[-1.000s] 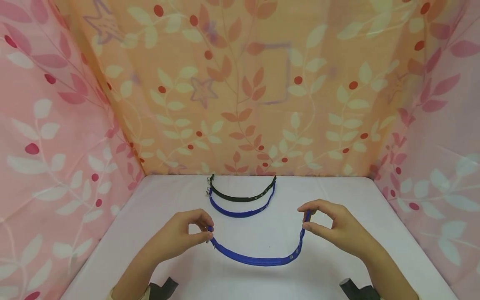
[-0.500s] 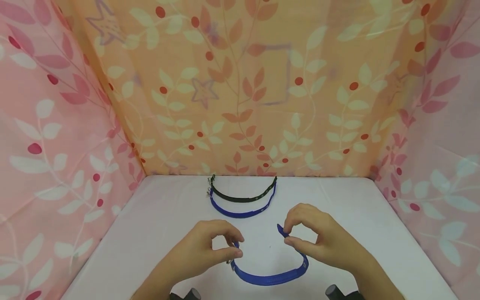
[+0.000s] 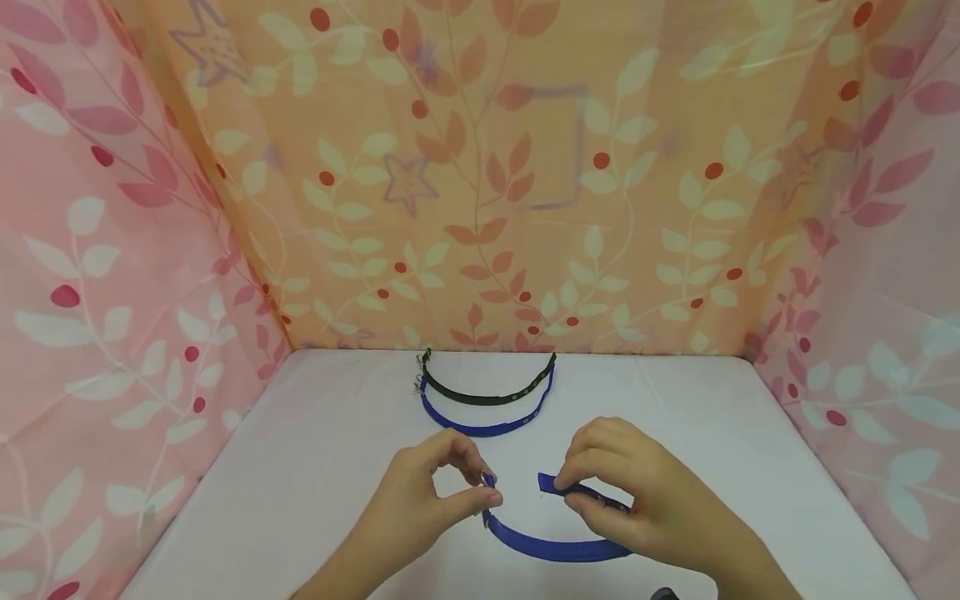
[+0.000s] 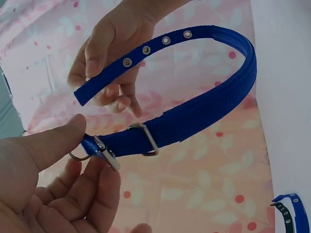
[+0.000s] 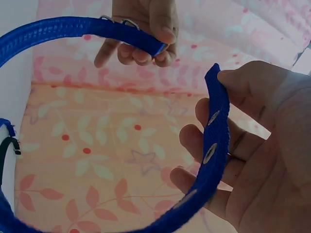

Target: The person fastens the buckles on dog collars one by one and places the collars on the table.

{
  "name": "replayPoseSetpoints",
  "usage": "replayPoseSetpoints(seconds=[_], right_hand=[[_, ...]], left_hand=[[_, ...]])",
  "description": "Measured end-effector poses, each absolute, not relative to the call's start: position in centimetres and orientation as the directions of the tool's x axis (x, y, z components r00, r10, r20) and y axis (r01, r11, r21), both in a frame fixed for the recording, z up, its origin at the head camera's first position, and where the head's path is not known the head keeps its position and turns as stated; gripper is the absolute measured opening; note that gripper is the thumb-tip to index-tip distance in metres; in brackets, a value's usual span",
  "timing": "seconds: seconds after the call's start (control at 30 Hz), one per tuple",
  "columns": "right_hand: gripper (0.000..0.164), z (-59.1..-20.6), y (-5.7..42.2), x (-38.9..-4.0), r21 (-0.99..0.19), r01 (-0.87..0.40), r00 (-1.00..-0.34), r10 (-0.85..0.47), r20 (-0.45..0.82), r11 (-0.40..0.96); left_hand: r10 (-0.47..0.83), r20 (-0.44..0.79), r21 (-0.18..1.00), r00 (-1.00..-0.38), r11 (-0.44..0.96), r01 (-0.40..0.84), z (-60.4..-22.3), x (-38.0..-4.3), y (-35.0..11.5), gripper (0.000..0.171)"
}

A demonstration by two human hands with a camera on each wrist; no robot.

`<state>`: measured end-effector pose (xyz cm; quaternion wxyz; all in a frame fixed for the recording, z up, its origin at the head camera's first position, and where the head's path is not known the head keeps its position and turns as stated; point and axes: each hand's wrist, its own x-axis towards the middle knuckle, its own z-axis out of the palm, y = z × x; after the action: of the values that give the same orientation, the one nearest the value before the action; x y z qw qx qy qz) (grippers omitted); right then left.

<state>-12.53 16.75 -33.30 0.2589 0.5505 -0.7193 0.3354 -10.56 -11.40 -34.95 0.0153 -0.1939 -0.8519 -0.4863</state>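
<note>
A blue pet collar (image 3: 555,548) hangs in a curve between the two hands, above the front of the table. My left hand (image 3: 431,500) pinches its buckle end between thumb and fingers; the metal buckle (image 4: 108,153), a ring and a metal loop (image 4: 148,140) show in the left wrist view. With thumb and fingers my right hand (image 3: 637,500) pinches the strap near its free tip (image 5: 214,75). Metal eyelets (image 4: 166,41) line that half of the strap. The tip points toward the buckle, with a gap between them.
Farther back on the white table (image 3: 300,467) lie a second blue collar (image 3: 480,431) and a black collar (image 3: 476,400), both spread in curves. Patterned cloth walls (image 3: 480,250) enclose the table at the back and both sides.
My hands have come closer together, bending the collar into a tighter loop. The right hand moved left and down, and the free tip now points left toward the buckle.
</note>
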Motion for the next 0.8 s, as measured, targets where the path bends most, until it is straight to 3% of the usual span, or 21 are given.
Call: replayPoseSetpoints(seconds=[0.33, 0.8], right_hand=[[0.005, -34.3, 16.1, -12.7, -0.138, -0.955, -0.275, -0.606, 0.747, 0.263], [0.007, -35.0, 14.4, -12.3, -0.111, -0.965, -0.231, -0.563, 0.794, 0.239]], left_hand=[[0.322, 0.481, 0.772, -0.815, 0.286, 0.568, -35.7, -10.8, -11.1, 0.019], [0.387, 0.585, 0.69, -0.713, 0.226, 0.688, -36.6, -10.9, -10.6, 0.017]])
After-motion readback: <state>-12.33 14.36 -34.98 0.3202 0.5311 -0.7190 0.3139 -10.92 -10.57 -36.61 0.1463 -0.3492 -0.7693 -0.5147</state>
